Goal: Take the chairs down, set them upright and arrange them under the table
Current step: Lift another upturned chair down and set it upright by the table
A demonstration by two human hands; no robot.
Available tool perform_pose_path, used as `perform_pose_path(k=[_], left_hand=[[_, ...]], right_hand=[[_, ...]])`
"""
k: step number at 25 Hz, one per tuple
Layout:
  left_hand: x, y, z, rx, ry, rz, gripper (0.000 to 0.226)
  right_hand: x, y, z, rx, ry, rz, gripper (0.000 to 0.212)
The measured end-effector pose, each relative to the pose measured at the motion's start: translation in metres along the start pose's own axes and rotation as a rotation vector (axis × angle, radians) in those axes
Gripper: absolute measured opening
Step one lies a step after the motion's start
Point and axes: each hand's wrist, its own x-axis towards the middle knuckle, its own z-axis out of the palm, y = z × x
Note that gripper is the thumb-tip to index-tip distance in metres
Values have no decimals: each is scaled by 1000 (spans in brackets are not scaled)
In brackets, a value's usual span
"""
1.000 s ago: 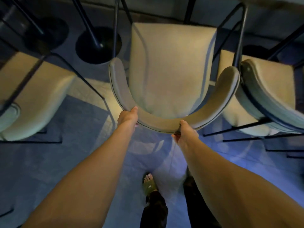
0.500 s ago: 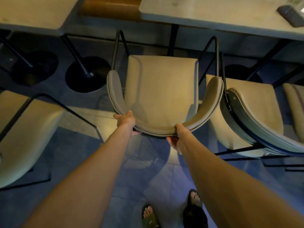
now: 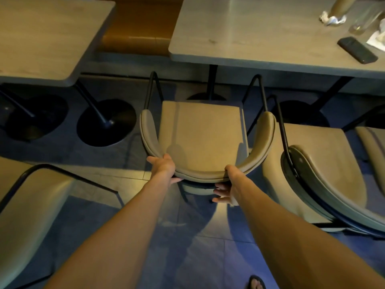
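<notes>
The curved backrest of the chair (image 3: 203,134) is being held at two places; the left hand (image 3: 163,166) is being kept clamped on its rim, while the grip of the right hand (image 3: 228,187) is being loosened, fingers spread beneath the rim; over the last second the chair is being pushed forward, so the counter (image 3: 260,40) is now being reached and the step is judged nearly done; the seat front is being pointed at the counter, long axis running from the person toward its edge, upright on the floor (image 3: 208,257), beside another chair (image 3: 325,174).
</notes>
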Motion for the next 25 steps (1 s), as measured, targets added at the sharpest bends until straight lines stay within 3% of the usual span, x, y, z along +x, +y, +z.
perform_pose_path(k=[5, 15, 23, 25], left_hand=[[6, 22, 12, 15, 35, -6, 36], [9, 25, 16, 96, 80, -36, 33], [6, 33, 18, 158, 122, -88, 38], [7, 34, 21, 175, 148, -91, 40]], right_hand=[[11, -23, 11, -12, 5, 6, 47], [8, -32, 4, 19, 3, 81, 35], [-5, -51, -8, -19, -9, 264, 42], [-9, -58, -11, 13, 16, 303, 53]])
